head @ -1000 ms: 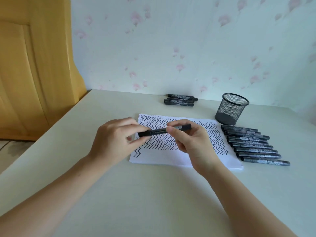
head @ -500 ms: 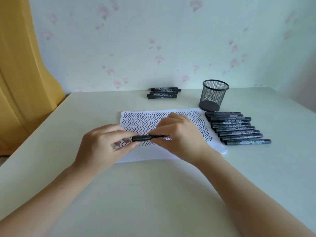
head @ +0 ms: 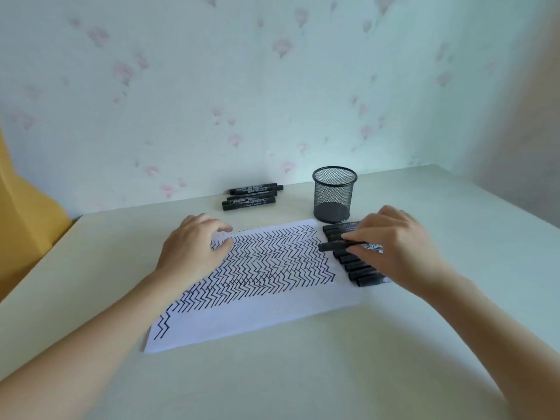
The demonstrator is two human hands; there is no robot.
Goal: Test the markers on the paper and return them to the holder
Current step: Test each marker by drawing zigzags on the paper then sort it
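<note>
Rightward from the paper, the right hand has carried a marker over the marker row near the holder, pinching it; left hand, loosely curled, rests on the paper's far-left corner

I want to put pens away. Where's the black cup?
The mesh holder stands at the table's far right, just beyond the paper corner and the marker row.
</note>
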